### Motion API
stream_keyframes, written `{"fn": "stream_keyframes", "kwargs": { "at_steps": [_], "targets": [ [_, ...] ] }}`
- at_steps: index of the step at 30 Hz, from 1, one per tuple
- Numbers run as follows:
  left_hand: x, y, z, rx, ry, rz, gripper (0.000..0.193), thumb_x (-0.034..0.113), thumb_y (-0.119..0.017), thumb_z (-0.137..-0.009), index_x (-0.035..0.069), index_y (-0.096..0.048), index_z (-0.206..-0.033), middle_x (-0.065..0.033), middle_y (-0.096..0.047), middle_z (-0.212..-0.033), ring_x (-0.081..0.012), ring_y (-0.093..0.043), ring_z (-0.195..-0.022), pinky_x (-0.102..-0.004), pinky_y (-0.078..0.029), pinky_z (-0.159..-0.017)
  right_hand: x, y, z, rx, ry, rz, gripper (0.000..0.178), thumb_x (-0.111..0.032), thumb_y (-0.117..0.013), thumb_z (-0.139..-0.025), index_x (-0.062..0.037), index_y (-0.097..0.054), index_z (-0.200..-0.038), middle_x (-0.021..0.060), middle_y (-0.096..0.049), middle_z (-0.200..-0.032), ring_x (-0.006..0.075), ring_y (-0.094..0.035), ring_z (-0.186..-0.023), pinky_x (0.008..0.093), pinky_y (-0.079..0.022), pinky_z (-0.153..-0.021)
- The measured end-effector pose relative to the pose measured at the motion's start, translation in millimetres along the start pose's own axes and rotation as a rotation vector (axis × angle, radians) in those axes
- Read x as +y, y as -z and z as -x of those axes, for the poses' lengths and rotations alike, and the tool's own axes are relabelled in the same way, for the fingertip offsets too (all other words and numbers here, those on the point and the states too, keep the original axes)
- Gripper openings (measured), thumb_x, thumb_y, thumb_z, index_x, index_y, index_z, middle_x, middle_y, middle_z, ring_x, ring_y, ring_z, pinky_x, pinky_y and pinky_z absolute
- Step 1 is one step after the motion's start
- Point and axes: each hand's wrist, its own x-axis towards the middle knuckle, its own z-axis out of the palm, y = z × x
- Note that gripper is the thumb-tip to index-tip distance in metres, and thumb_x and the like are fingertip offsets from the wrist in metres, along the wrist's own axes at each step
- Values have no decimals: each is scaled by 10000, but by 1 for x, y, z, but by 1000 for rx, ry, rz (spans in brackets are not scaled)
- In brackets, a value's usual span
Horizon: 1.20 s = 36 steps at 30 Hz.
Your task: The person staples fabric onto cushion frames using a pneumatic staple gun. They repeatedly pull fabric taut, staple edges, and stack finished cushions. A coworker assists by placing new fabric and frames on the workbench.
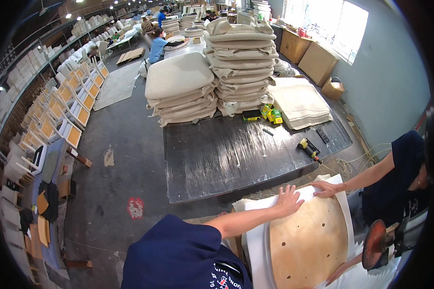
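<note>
Beyond the left hand [288, 200] stands a black table [236, 159]. Under that hand spreads a white sheet [258, 245], a plywood panel [308, 236] already laid on it; the sheet's margins look unfolded, and what remains cannot be told. The left hand lies flat, grasping nothing, beside a co-worker's hand [325, 189]; the right hand is out of view.

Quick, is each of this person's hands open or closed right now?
Left hand: open, fingers spread, at the edge of the wooden board.
Right hand: cannot be told; not clearly identifiable.
</note>
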Motion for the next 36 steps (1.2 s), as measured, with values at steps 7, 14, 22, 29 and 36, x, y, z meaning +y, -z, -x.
{"fn": "stream_keyframes", "kwargs": {
  "at_steps": [7,14,22,29,36],
  "targets": [
    [12,-5,-3,-34,-52,119,549,464,-591,-1035,156,-526,-1485,-191,-575,-1328,-360,-564,-1253,-569,-441,-994,-3,-50,-10,-275,-324,-536,376,-351,-585,-1098,-13,-714,-1201,264,-729,-1094,424,-711,-898,483,-610,-712],
    [13,-5,-6,5,-59,65,635,472,-607,-1010,169,-463,-1549,-189,-577,-1297,-348,-561,-1210,-539,-438,-977,14,-93,18,-5,-25,-576,363,-261,-642,-1081,78,-695,-1198,292,-710,-1054,466,-687,-934,514,-594,-830],
    [4,14,-6,-298,133,60,801,647,-416,-1070,212,-259,-1724,-257,-521,-1500,-441,-512,-1405,-651,-401,-1130,14,-148,43,-71,151,-350,424,-217,-604,-1089,95,-615,-1377,351,-676,-1210,477,-677,-1111,539,-585,-974],
    [14,7,-18,-309,112,127,811,663,-423,-1059,216,-278,-1720,-280,-552,-1502,-451,-550,-1395,-634,-422,-1136,28,-208,53,75,534,1046,561,-275,-517,-1119,167,-512,-1464,397,-649,-1295,525,-677,-1148,494,-612,-972],
    [13,0,-15,-227,54,167,792,625,-496,-1044,188,-353,-1689,-289,-629,-1402,-452,-628,-1304,-586,-497,-1079,33,-177,53,222,551,1187,660,-375,-546,-1113,183,-497,-1462,412,-633,-1312,497,-686,-1155,495,-611,-972]
  ]
}}
